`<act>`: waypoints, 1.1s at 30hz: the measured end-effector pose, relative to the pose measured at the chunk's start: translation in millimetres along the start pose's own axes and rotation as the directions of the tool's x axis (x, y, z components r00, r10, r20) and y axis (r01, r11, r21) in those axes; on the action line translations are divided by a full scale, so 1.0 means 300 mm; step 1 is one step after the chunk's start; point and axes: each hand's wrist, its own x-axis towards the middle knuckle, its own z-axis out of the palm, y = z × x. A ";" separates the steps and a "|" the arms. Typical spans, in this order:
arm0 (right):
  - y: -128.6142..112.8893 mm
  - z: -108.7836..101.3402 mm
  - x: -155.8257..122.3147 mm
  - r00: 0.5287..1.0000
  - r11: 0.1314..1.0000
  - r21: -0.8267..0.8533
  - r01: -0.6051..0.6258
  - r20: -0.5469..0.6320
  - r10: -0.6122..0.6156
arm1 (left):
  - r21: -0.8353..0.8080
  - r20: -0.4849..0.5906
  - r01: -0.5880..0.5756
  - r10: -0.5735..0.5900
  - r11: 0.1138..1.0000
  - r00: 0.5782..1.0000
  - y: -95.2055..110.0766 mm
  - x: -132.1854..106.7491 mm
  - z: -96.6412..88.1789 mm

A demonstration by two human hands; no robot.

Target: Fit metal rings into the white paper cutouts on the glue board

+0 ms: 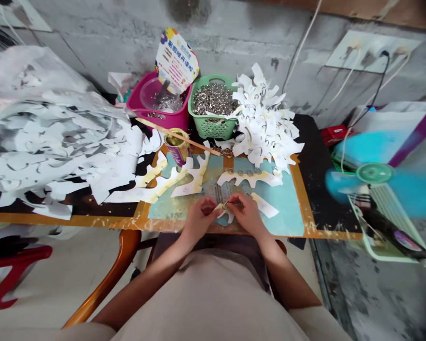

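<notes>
Over the near edge of the table, my left hand pinches a white cut-out piece with a yellowish glued edge. Close beside it, my right hand has its fingertips closed at the same edge on a small thin metal piece that looks like a ring; fingers partly hide it. Another white cut-out lies just right of my right hand. Beyond the hands is a glue-edged white strip with metal rings along it. More glue-smeared white strips lie to the left.
A purple can with a wooden stick across it stands behind the strips. Farther back are a pink basket and a green basket of metal rings. White cut-outs heap left and right. A blue fan spins at right.
</notes>
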 end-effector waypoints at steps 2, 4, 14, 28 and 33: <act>0.005 0.005 0.002 1.000 1.000 -0.007 0.014 -0.010 -0.014 | -0.004 0.000 -0.006 0.006 1.000 1.000 -0.005 -0.006 0.000; 0.004 0.007 0.004 1.000 1.000 -0.015 0.024 -0.019 -0.025 | 0.037 -0.013 -0.012 0.012 0.999 1.000 -0.013 -0.012 0.002; 0.004 0.007 0.010 0.998 0.997 -0.037 0.066 -0.009 -0.066 | -0.039 -0.142 0.145 -0.149 0.989 0.979 -0.026 -0.031 0.046; -0.004 0.047 0.030 0.997 0.986 -0.148 0.072 0.000 -0.073 | 0.080 -0.146 -0.046 0.057 0.996 0.988 -0.034 -0.027 0.041; -0.014 0.053 0.040 0.982 0.928 -0.332 0.171 0.136 -0.132 | 0.455 -0.024 -0.115 0.142 0.883 0.990 -0.002 -0.069 -0.017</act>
